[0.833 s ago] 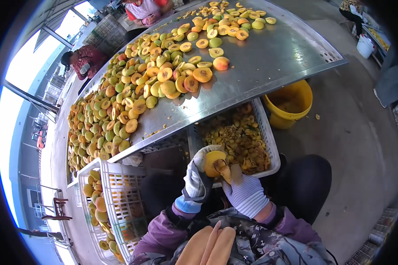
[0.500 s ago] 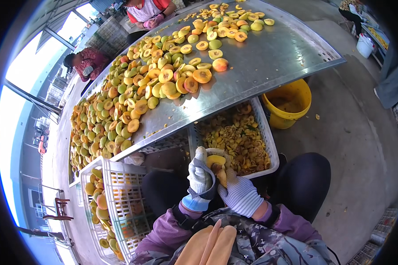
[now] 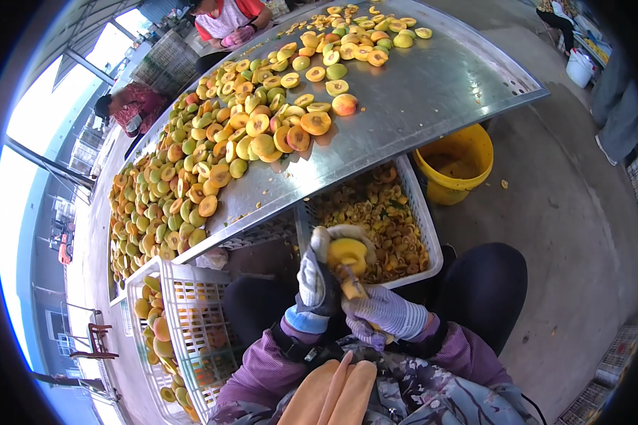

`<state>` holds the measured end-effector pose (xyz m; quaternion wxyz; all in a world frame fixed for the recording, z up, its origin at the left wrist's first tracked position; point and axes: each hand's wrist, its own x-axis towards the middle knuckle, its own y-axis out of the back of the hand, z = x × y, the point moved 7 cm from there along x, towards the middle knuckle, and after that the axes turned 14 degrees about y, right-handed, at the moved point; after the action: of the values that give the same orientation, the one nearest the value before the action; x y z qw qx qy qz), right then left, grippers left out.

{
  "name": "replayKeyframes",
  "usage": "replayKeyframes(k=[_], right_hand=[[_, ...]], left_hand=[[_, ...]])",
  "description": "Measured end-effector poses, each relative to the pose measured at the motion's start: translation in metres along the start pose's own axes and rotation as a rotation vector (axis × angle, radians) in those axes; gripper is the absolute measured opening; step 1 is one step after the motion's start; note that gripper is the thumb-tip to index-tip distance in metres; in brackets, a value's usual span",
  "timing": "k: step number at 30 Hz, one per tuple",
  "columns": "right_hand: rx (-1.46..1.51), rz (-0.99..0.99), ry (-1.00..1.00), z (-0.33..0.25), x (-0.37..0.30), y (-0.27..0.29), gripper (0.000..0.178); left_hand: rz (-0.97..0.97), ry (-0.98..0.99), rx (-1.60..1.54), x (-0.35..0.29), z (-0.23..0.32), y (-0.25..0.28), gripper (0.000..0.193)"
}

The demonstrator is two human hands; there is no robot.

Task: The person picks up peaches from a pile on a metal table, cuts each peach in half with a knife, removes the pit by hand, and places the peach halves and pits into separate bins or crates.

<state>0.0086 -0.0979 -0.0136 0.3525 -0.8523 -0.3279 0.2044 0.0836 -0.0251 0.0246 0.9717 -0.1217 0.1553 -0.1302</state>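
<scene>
My left hand [image 3: 315, 276], in a white and grey knit glove with a blue cuff, is closed round a yellow peach half [image 3: 348, 253]. Its fingers curl over the far side of the fruit. My right hand [image 3: 388, 315], in a striped pale glove, is closed round a small tool with a tan end [image 3: 351, 285], which meets the near edge of the peach half. The tool's exact kind is hard to make out. Both hands are above my lap, beside a white crate [image 3: 438, 258] of peach scraps and pits [image 3: 386, 227].
Peach halves [image 3: 184, 170] are heaped on a metal table [image 3: 418, 92] ahead. A white crate of peaches [image 3: 191, 297] stands at my left, and a yellow bucket [image 3: 455, 184] to the right beneath the table edge. Two people work across the table's far left; another person's legs [image 3: 617, 99] show far right.
My right hand has drawn back toward my body, with the tool at the peach half's near edge. The peach half now faces up more in my left hand. The view has shifted slightly.
</scene>
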Motion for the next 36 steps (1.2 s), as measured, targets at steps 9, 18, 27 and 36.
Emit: replayKeyframes(k=[9, 18, 27, 36], right_hand=[[0.528, 0.664, 0.028, 0.061, 0.014, 0.079, 0.021], [0.375, 0.749, 0.055, 0.041, 0.014, 0.079, 0.023], [0.183, 0.78, 0.229, 0.016, 0.009, 0.105, 0.02], [0.024, 0.906, 0.239, 0.001, 0.01, 0.122, 0.015]], left_hand=[[1.234, -0.748, 1.131, -0.176, 0.129, 0.159, 0.022], [1.686, 0.047, 1.345, -0.269, 0.163, 0.262, 0.027], [0.836, -0.093, 1.566, 0.078, 0.138, 0.196, 0.052], [0.57, 0.027, 1.962, 0.186, 0.112, 0.187, 0.059]])
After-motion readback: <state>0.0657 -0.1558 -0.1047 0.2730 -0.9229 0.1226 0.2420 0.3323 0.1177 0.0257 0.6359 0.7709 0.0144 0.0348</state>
